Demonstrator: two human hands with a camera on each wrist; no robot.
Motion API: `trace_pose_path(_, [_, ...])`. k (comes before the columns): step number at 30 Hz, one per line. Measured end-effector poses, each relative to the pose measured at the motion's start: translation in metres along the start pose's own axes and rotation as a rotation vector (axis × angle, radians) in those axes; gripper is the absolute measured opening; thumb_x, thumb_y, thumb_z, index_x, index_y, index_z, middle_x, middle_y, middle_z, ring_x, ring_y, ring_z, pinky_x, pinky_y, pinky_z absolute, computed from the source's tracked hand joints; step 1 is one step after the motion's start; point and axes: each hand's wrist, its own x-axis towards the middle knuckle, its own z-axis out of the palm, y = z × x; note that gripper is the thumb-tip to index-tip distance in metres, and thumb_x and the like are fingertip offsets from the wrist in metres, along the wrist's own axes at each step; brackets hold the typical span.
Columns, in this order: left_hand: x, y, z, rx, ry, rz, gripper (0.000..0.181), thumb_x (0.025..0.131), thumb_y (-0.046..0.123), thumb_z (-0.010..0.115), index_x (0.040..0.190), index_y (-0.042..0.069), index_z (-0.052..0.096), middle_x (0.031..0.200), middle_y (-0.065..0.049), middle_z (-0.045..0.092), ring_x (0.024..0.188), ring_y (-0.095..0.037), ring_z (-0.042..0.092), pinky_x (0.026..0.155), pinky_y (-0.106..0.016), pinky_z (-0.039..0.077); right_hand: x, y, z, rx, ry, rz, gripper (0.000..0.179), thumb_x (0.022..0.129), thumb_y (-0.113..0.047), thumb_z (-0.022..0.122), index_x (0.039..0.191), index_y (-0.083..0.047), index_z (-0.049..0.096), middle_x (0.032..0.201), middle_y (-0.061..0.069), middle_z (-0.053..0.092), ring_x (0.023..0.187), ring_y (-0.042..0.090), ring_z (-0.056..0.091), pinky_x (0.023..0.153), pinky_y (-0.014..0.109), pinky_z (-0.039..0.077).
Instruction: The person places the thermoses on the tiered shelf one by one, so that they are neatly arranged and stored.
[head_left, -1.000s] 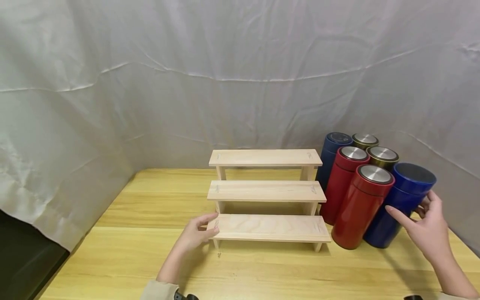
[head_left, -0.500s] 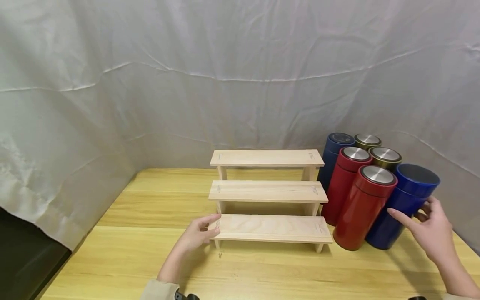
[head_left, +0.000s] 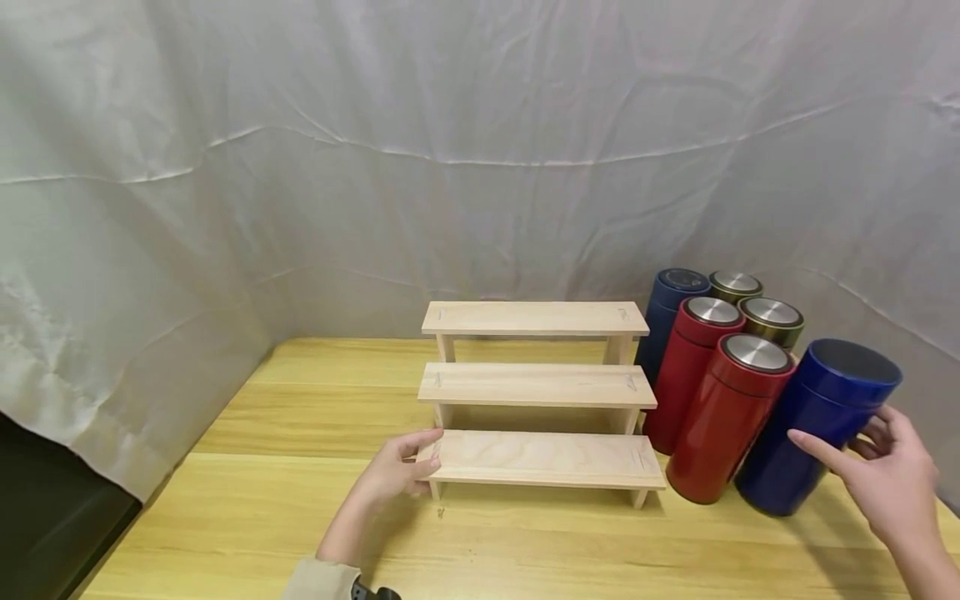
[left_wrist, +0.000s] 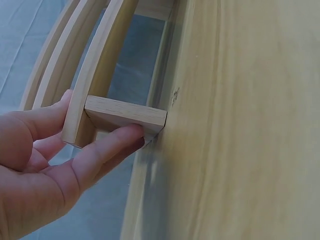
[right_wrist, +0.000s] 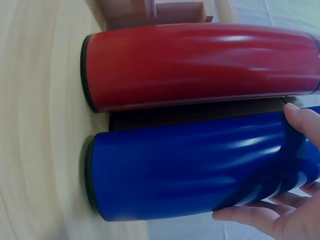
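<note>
My left hand (head_left: 397, 468) pinches the left end of the lowest board of a three-step wooden shelf (head_left: 543, 460). In the left wrist view the thumb lies over the board and a finger touches the short leg (left_wrist: 127, 111) under it. At the right, my right hand (head_left: 885, 467) grips a glossy blue thermos (head_left: 806, 433), thumb on the near side and fingers behind. The right wrist view has the dark base of this blue thermos (right_wrist: 190, 167) close over the tabletop, with a narrow gap between it and a red thermos (right_wrist: 200, 67).
Beside the blue thermos stand two red thermoses (head_left: 720, 425), two olive-green thermoses (head_left: 771, 313) and a darker blue thermos (head_left: 663, 312), grouped right of the shelf. Grey cloth (head_left: 480, 167) hangs behind the yellow wooden table (head_left: 300, 400). A black object (head_left: 52, 517) lies at the left edge.
The blue thermos has moved right and toward me in my right hand, away from the front red thermos. My left hand keeps its hold on the shelf.
</note>
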Motion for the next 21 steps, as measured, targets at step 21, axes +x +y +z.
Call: trace_pose_path(21, [0.001,-0.005,-0.002,-0.055,-0.015,-0.005,0.050,0.086,0.005,0.056,0.130,-0.009,0.036,0.132,-0.034,0.029,0.097,-0.034,0.054,0.078,-0.045,0.051,-0.027,-0.027,-0.008,0.006,-0.008,-0.030,0.076,0.070,-0.002,0.074,0.134,-0.023,0.038,0.102,-0.024,0.048,0.083,-0.013,0.046,0.064,-0.002,0.036])
